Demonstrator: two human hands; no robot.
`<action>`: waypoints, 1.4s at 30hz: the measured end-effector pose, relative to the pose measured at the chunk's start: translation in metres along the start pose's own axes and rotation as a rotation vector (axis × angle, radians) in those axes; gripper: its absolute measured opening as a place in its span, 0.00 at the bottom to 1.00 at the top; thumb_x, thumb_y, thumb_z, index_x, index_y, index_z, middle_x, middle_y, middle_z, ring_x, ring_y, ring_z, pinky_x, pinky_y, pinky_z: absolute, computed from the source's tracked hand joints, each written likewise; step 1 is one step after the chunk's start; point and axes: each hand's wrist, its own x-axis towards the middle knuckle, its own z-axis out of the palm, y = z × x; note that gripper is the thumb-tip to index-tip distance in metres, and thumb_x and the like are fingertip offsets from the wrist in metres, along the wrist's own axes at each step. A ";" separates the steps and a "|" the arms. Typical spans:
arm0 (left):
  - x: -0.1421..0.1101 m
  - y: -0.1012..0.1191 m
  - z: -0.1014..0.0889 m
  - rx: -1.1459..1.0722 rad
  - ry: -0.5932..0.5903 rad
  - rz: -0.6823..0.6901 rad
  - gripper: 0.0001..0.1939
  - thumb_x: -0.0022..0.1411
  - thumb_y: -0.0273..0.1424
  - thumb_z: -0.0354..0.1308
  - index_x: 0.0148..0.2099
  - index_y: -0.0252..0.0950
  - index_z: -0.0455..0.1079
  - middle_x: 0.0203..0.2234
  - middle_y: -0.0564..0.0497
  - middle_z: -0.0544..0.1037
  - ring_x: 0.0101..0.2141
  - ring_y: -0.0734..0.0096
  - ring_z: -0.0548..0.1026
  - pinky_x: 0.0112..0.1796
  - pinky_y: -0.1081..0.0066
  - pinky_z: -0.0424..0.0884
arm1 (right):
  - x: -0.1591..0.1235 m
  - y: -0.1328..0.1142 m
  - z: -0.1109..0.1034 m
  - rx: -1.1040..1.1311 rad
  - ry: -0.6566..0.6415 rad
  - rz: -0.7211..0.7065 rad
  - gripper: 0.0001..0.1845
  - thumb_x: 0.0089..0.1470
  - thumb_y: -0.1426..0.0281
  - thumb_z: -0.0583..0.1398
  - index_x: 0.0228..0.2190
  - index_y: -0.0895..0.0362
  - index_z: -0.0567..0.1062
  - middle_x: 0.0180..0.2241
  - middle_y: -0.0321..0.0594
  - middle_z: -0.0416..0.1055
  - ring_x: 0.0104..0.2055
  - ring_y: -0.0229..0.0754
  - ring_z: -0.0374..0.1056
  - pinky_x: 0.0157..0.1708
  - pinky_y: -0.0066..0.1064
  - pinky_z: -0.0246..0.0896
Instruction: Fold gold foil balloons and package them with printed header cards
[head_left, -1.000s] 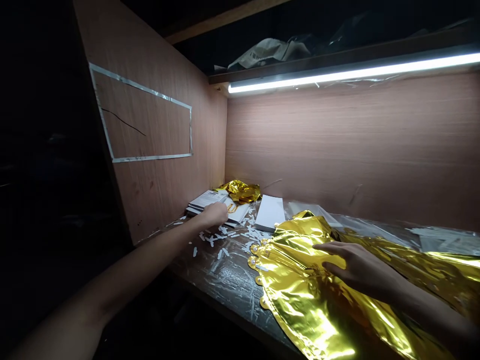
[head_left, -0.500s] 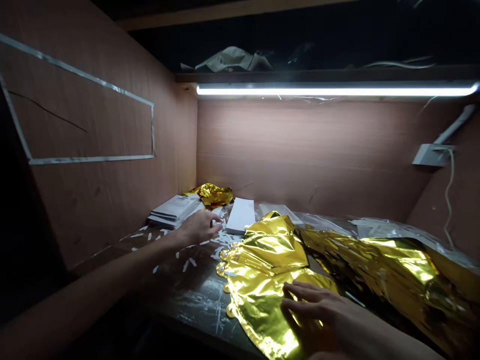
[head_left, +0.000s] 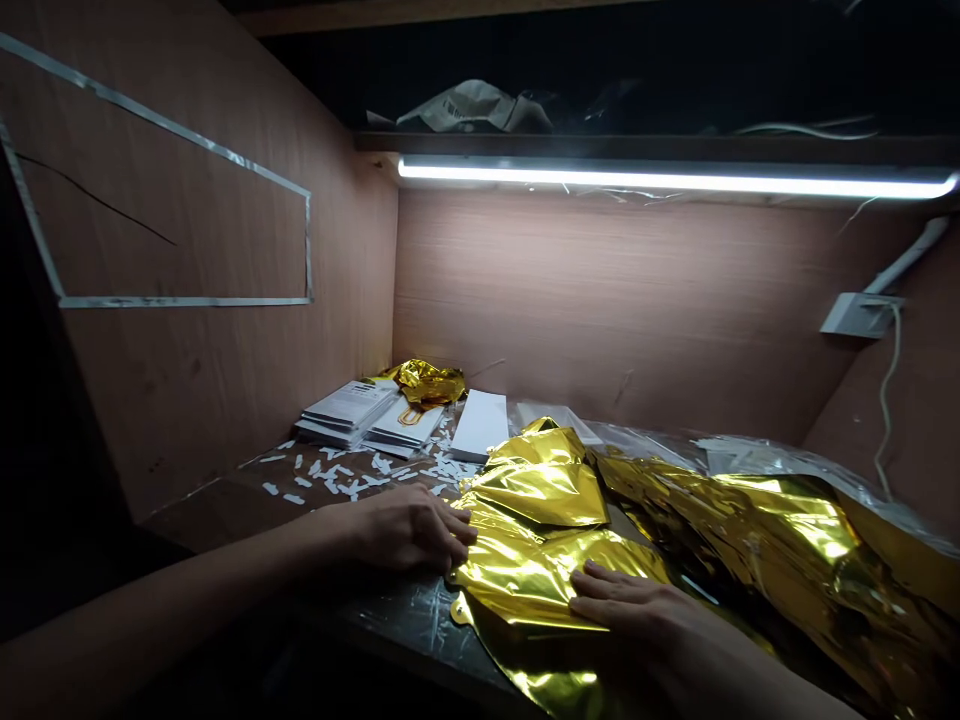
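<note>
A large gold foil balloon (head_left: pixel 534 560) lies crumpled and folded on the dark bench top (head_left: pixel 390 625). My left hand (head_left: pixel 405 530) rests at its left edge, with the fingertips against the foil. I cannot tell whether those fingers grip it. My right hand (head_left: pixel 622 600) lies flat on the foil with its fingers apart, pressing near the lower fold. More gold foil (head_left: pixel 750 530) spreads to the right. Scattered white paper scraps (head_left: pixel 352 480) lie just beyond my left hand.
At the back stand stacked white booklets (head_left: pixel 349 410), a white card (head_left: pixel 480 425) and a crumpled gold foil wad (head_left: pixel 429 383). Clear plastic (head_left: pixel 750 450) lies behind the foil. Wooden walls (head_left: pixel 600 300) enclose the bench, under a lit LED strip (head_left: pixel 675 178) and a shelf.
My left hand has moved from the paper scraps to the foil's left edge. The foil's lower part is now folded over, and my right hand stays on it.
</note>
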 end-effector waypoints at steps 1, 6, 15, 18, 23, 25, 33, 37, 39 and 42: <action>-0.002 -0.001 -0.002 -0.048 -0.063 0.033 0.04 0.59 0.36 0.66 0.35 0.46 0.83 0.37 0.51 0.86 0.42 0.62 0.83 0.49 0.65 0.77 | 0.000 0.001 0.001 -0.008 -0.002 0.007 0.37 0.57 0.80 0.55 0.61 0.37 0.70 0.64 0.30 0.62 0.68 0.50 0.58 0.67 0.46 0.56; -0.019 -0.005 -0.022 -0.098 -0.038 0.069 0.08 0.54 0.26 0.61 0.26 0.41 0.78 0.30 0.47 0.85 0.44 0.55 0.82 0.50 0.60 0.76 | -0.005 0.006 0.005 -0.041 -0.016 -0.010 0.35 0.60 0.78 0.55 0.64 0.39 0.66 0.66 0.32 0.59 0.70 0.51 0.54 0.69 0.48 0.52; -0.001 0.030 0.011 -0.001 0.002 0.259 0.34 0.50 0.38 0.73 0.59 0.39 0.74 0.51 0.41 0.81 0.51 0.52 0.79 0.56 0.58 0.72 | -0.002 0.004 0.004 -0.017 0.022 -0.037 0.32 0.61 0.76 0.56 0.62 0.39 0.70 0.64 0.32 0.65 0.68 0.52 0.60 0.67 0.47 0.58; 0.008 0.035 0.030 -0.008 -0.036 0.277 0.20 0.59 0.33 0.68 0.54 0.41 0.77 0.44 0.43 0.84 0.45 0.56 0.82 0.49 0.63 0.76 | -0.006 0.006 0.004 -0.007 0.073 -0.042 0.27 0.64 0.72 0.56 0.60 0.39 0.73 0.60 0.32 0.71 0.64 0.51 0.67 0.65 0.44 0.61; 0.006 0.027 0.038 -0.008 -0.012 0.237 0.12 0.70 0.26 0.55 0.47 0.42 0.80 0.35 0.47 0.85 0.37 0.64 0.83 0.42 0.71 0.76 | -0.021 0.014 -0.002 0.022 0.212 0.095 0.20 0.66 0.61 0.57 0.56 0.43 0.78 0.57 0.39 0.75 0.58 0.53 0.73 0.59 0.44 0.67; 0.002 0.025 0.038 0.008 0.019 0.197 0.12 0.70 0.28 0.55 0.45 0.42 0.80 0.34 0.48 0.85 0.36 0.66 0.83 0.41 0.72 0.77 | -0.016 0.020 -0.015 0.127 0.210 0.123 0.21 0.66 0.56 0.56 0.54 0.46 0.80 0.55 0.42 0.77 0.57 0.55 0.73 0.58 0.46 0.67; -0.002 0.024 0.047 0.108 0.124 0.328 0.10 0.67 0.26 0.57 0.37 0.42 0.79 0.25 0.50 0.81 0.24 0.70 0.79 0.30 0.75 0.75 | 0.085 0.086 -0.068 -0.090 0.117 0.215 0.53 0.50 0.51 0.68 0.70 0.56 0.59 0.70 0.54 0.55 0.71 0.62 0.49 0.67 0.51 0.48; 0.002 0.022 0.051 0.209 0.169 0.340 0.11 0.65 0.23 0.56 0.39 0.42 0.76 0.24 0.52 0.79 0.22 0.73 0.76 0.26 0.76 0.69 | 0.118 0.103 -0.079 -0.127 -0.052 0.336 0.61 0.35 0.48 0.75 0.67 0.54 0.63 0.62 0.53 0.67 0.66 0.64 0.57 0.61 0.48 0.57; 0.002 0.022 0.053 0.231 0.177 0.318 0.13 0.63 0.20 0.53 0.37 0.42 0.75 0.24 0.54 0.77 0.22 0.74 0.75 0.24 0.76 0.66 | 0.122 0.102 -0.085 -0.158 -0.072 0.353 0.57 0.33 0.48 0.75 0.62 0.55 0.69 0.55 0.51 0.73 0.61 0.63 0.62 0.57 0.45 0.60; 0.003 0.023 0.055 0.218 0.199 0.292 0.15 0.59 0.18 0.52 0.37 0.42 0.74 0.24 0.56 0.78 0.22 0.74 0.76 0.25 0.75 0.65 | 0.117 0.098 -0.103 -0.226 -0.086 0.331 0.39 0.37 0.47 0.73 0.48 0.55 0.80 0.42 0.45 0.78 0.55 0.58 0.66 0.54 0.43 0.60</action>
